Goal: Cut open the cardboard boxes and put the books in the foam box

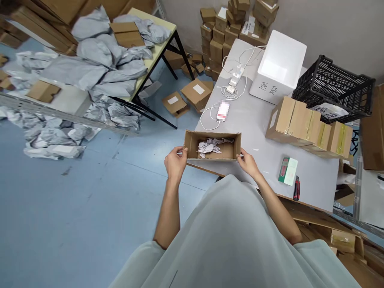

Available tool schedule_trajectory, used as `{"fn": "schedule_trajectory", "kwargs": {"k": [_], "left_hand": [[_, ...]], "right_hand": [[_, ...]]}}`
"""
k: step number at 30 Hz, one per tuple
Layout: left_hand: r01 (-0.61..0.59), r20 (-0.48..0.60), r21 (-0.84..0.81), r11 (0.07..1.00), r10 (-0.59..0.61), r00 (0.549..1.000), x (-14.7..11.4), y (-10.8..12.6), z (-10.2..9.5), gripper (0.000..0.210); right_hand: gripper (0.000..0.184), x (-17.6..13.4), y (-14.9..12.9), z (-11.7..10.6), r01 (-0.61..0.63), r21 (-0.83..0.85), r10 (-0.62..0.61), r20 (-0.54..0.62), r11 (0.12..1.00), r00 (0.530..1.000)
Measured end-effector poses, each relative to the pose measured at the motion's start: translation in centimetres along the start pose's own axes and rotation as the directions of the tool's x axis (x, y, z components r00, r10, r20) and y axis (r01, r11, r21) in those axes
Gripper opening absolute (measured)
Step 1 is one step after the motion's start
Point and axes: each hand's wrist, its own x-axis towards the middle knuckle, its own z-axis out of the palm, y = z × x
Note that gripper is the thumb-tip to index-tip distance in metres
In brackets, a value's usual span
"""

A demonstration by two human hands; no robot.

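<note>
An open cardboard box (188, 143) is held at the near left part of the grey table, its mouth facing up. Crumpled whitish paper (209, 148) lies inside it. My left hand (175, 162) grips the box's left end, thumb on the rim. At the opposite end, my right hand (247, 162) is closed on the right near corner. To the right on the table are a small green and white box (288, 171) and a red and black utility knife (297, 189); neither is touched.
Taped cartons (295, 120) stand in a row on the grey table (258, 138), near a white foam box (277, 66) and a black crate (336, 86). Cables run to a power strip (236, 76). Grey parcels (96, 52) cover another table at left; cartons (196, 93) lie on the floor.
</note>
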Motion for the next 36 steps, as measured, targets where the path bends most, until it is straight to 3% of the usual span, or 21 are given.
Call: {"fn": "schedule_trajectory", "kwargs": {"k": [4,7,9,11,14,17,20,23,26,30,36], "left_hand": [[0.061,-0.024,-0.038,0.997,-0.061,0.998,1.0,-2.3,-1.0,0.025],[-0.015,-0.099,-0.078,0.997,0.007,0.995,0.9,-2.4,-1.6,0.026],[-0.17,-0.207,-0.105,0.98,0.146,0.967,0.1,-0.8,-2.0,0.029],[-0.355,-0.283,-0.132,0.926,0.308,0.908,-1.5,2.0,-1.9,0.027],[-0.538,-0.216,-0.208,0.817,0.498,0.84,-5.1,7.9,-0.4,0.017],[-0.622,-0.034,-0.314,0.717,0.647,0.762,-9.2,13.5,3.3,0.013],[-0.622,0.172,-0.416,0.664,0.729,0.663,-12.9,17.7,8.6,0.009],[-0.578,0.348,-0.465,0.671,0.739,0.578,-15.8,20.3,14.0,0.006],[-0.559,0.445,-0.478,0.678,0.735,0.511,-17.9,21.8,18.3,0.008],[-0.562,0.537,-0.457,0.69,0.717,0.444,-20.2,22.5,22.7,0.011],[-0.489,0.67,-0.356,0.796,0.582,0.461,-22.1,20.7,27.2,0.014]], "right_hand": [[0.051,2.2,-1.8,2.1,0.051,0.025,-0.051,0.034,0.998,0.998],[0.054,2.2,-2.2,2.3,0.039,0.059,-0.042,0.054,0.997,0.998],[0.055,1.5,-1.7,1.6,0.009,0.089,-0.011,0.023,0.996,1.0],[0.055,0.2,-0.5,0.5,-0.017,0.115,0.023,-0.051,0.993,0.998],[0.053,-2.5,3.1,-2.1,-0.065,0.141,0.092,-0.193,0.988,0.977],[0.054,-5.7,8.3,-5.1,-0.179,0.13,0.213,-0.338,0.975,0.917],[0.059,-9.0,14.1,-7.7,-0.347,0.076,0.339,-0.48,0.935,0.809],[0.068,-11.7,19.3,-9.4,-0.515,0.049,0.45,-0.563,0.856,0.693],[0.078,-12.9,23.1,-9.8,-0.64,0.066,0.566,-0.541,0.766,0.622],[0.094,-12.2,26.6,-9.2,-0.716,0.037,0.656,-0.436,0.697,0.616],[0.088,-11.1,29.8,-7.5,-0.715,0.041,0.664,-0.412,0.698,0.624]]}}
